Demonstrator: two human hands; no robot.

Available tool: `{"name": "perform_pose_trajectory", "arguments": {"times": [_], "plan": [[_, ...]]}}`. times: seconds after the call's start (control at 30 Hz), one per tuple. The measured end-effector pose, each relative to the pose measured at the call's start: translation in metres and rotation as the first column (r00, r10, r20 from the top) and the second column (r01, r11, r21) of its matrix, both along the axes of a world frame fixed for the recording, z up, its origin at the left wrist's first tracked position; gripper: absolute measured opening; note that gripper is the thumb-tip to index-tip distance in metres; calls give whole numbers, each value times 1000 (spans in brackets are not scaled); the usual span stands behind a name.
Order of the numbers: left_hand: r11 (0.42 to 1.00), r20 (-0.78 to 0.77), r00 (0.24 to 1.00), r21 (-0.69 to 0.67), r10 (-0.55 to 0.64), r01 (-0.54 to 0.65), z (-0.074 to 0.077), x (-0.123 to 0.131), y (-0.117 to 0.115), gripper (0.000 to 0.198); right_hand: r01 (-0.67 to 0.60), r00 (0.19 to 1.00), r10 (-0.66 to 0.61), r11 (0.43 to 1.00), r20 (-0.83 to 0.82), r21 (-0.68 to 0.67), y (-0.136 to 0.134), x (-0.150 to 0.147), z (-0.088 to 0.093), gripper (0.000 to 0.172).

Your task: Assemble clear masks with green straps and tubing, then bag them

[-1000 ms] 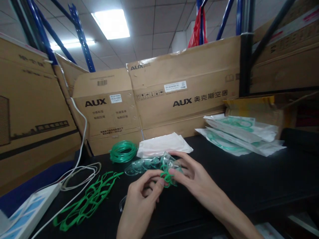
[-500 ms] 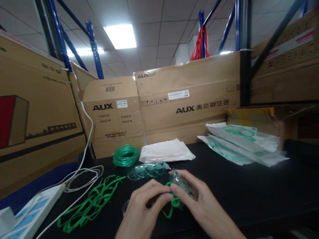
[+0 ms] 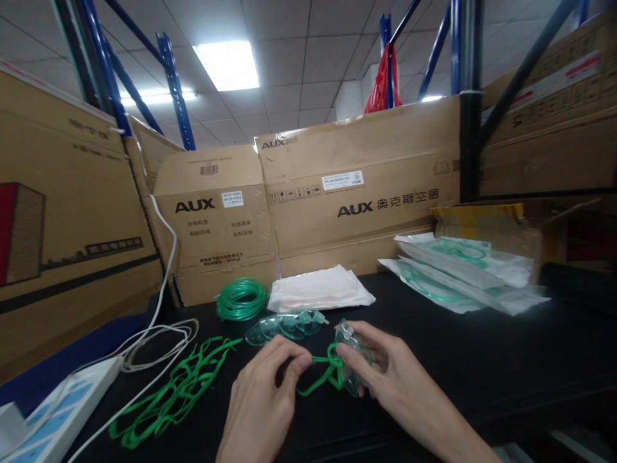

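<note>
My right hand [image 3: 378,363] is closed around a clear greenish oxygen mask [image 3: 351,370], its thumb lying across the mask's near side. A green elastic strap [image 3: 333,372] hangs looped at the mask's left edge. Between thumb and forefinger, my left hand [image 3: 272,379] pinches one end of that strap and holds it taut to the left. Just beyond my hands lies a row of nested clear masks [image 3: 286,326]. More green straps [image 3: 180,389] are heaped in a loose tangle to the left of my left hand.
Coiled green tubing [image 3: 241,299] and a stack of white packets [image 3: 321,289] sit at the back. Clear bags of tubing [image 3: 453,273] lie at the back right. A power strip [image 3: 67,411] with a white cable [image 3: 166,241] occupies the left. Cardboard [image 3: 357,154] walls the rear.
My left hand has drawn away leftward from the mask, stretching the strap's end out between the hands. The right hand still grips the mask. The view has shifted slightly.
</note>
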State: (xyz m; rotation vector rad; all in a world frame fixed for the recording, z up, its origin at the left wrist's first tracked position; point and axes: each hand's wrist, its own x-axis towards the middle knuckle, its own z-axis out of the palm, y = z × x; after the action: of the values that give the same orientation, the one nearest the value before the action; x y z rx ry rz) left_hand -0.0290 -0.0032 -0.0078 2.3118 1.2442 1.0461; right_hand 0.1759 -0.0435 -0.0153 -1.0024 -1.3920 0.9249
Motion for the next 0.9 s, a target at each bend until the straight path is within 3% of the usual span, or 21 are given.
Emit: {"name": "perform_pose_trajectory", "arguments": {"times": [0.17, 0.37, 0.47, 0.63, 0.8, 0.9], "plan": [[991, 48, 990, -21, 134, -133, -5, -18, 9, 33, 55, 998, -55, 998, -15, 28, -1, 12, 5, 34], [988, 124, 981, 1, 152, -153, -5, -18, 11, 34, 68, 997, -67, 997, -44, 31, -2, 14, 10, 36], [993, 136, 984, 3, 113, -114, -2, -13, 9, 34, 69, 997, -68, 997, -30, 22, -3, 13, 9, 41], [998, 155, 987, -14, -52, 55, 7, 0, -5, 30, 26, 999, -27, 997, 23, 72, -4, 6, 5, 40], [995, 262, 962, -36, -81, 94, 11, 11, -17, 28, -18, 999, 14, 995, 45, 93, -6, 0, 5, 36], [989, 243, 962, -42, -128, 142, 10, 15, -18, 20, -28, 999, 24, 995, 39, 99, -6, -2, 4, 38]]}}
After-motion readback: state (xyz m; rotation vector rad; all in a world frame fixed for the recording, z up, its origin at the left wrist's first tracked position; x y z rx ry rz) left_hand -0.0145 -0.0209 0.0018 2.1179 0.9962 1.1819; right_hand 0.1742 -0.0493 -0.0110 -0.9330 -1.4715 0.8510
